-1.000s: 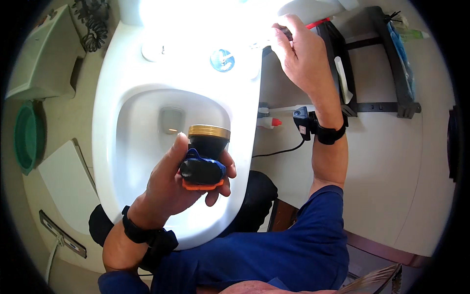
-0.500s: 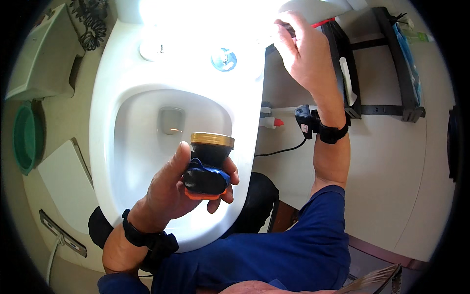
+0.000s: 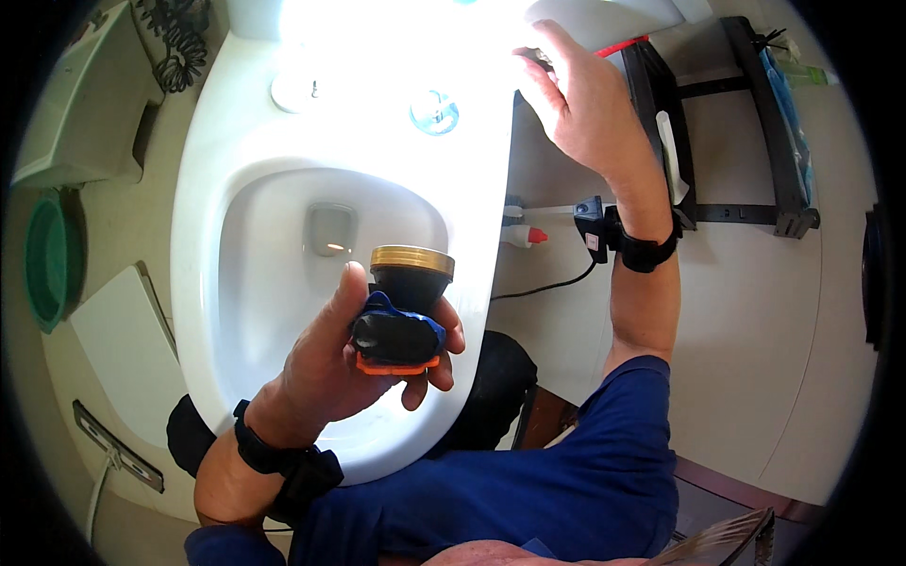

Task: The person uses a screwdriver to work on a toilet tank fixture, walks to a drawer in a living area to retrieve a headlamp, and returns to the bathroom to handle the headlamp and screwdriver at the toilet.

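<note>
My left hand [image 3: 321, 377] is closed around a headlamp [image 3: 396, 330] with a gold rim, a black body and blue and orange parts. It holds the headlamp above the near part of a white toilet [image 3: 196, 264], with the lamp's head facing away from me. The far end of the toilet is washed out by bright light. There, at the right edge, my right hand [image 3: 590, 104] pinches a small dark piece [image 3: 538, 57], mostly hidden by fingers and glare. A white round fitting [image 3: 291, 92] and a blue disc [image 3: 434, 112] sit on the toilet's back deck.
To the right stands a black rack [image 3: 769, 123]; a bottle with a red tip [image 3: 524, 236] lies near the toilet. On the left are a green basin [image 3: 52, 264], a white flat panel [image 3: 132, 349], a mop head [image 3: 118, 448] and a white tank [image 3: 90, 104].
The headlamp has tipped slightly and risen a little, and its light has shifted. My right hand has turned a little, its fingertips slightly farther left; both grips persist.
</note>
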The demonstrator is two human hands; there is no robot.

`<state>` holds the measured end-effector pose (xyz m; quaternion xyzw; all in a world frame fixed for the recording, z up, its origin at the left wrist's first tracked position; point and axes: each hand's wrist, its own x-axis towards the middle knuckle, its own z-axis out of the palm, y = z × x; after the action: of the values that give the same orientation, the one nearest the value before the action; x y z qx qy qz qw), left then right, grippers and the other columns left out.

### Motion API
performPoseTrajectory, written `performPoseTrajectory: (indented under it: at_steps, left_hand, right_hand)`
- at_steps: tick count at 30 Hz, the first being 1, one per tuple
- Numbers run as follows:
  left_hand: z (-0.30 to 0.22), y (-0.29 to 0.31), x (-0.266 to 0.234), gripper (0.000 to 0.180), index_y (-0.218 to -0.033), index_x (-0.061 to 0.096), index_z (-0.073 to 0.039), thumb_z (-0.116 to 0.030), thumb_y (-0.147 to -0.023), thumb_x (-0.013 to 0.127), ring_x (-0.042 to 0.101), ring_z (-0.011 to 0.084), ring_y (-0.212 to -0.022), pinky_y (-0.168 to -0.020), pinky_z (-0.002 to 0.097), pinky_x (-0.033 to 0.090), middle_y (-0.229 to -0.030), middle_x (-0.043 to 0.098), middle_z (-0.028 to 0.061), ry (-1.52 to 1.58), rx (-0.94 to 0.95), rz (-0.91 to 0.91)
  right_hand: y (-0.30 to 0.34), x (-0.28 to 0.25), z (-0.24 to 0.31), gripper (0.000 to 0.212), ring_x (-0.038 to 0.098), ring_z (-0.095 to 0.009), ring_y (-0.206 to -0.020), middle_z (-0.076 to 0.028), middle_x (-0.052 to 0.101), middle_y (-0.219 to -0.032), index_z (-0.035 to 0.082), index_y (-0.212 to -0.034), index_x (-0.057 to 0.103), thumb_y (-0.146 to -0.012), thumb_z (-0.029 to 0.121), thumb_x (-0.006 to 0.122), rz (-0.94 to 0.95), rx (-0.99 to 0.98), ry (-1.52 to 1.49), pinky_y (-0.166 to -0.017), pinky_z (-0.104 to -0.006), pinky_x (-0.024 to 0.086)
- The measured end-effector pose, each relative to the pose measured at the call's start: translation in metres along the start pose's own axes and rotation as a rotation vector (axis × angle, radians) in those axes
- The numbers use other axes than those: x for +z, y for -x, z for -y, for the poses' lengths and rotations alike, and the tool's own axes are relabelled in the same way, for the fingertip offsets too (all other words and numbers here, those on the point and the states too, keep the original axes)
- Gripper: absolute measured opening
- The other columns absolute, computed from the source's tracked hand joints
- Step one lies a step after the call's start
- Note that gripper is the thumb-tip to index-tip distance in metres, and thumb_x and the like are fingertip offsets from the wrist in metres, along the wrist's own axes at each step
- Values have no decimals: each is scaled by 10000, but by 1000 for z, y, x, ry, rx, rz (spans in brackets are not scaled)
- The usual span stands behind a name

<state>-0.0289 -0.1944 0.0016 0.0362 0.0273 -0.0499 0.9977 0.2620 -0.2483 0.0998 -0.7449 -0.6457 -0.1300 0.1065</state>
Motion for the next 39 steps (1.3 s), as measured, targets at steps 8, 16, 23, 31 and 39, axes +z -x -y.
performPoseTrajectory:
  at_steps: [8,16,23,31,39]
  left_hand:
    - [-1,4,1,859,-1174,551,59,-729,-911,332,712,265,-845,-518,270,593,-1019,617,212,-31,7,-21]
    - [-5,8,2,744,-1218,505,18,-664,-949,373,702,247,-888,-585,279,576,-1051,644,190,-131,-14,22]
    - [-4,11,9,746,-1190,519,15,-674,-941,377,704,248,-889,-580,276,582,-1037,646,189,-129,-4,31]
    - [1,13,14,685,-1173,522,-4,-636,-972,352,699,237,-828,-572,279,537,-1010,644,161,-208,28,-65]
    - [-4,9,16,682,-1206,489,-5,-632,-967,362,708,250,-838,-567,286,567,-1019,640,186,-157,58,-81]
  right_hand:
    - [-25,-30,24,158,577,-436,-797,-236,597,-873,-42,-906,597,-829,97,599,260,-83,-103,-713,-455,470]
    - [-28,-15,-2,137,577,-450,-707,-255,584,-750,-13,-869,605,-782,91,619,230,-262,-61,-622,-486,463]
    - [-18,-9,-1,162,579,-443,-701,-248,583,-740,7,-868,621,-761,123,655,46,-142,-15,-611,-485,470]
    - [-20,11,-7,382,610,-270,-615,-177,632,-728,28,-1208,553,-833,45,625,47,-128,-25,-610,-355,513]
    - [-21,4,-6,379,654,-326,-685,-192,651,-765,20,-1214,556,-864,118,663,135,-49,149,-643,-395,529]
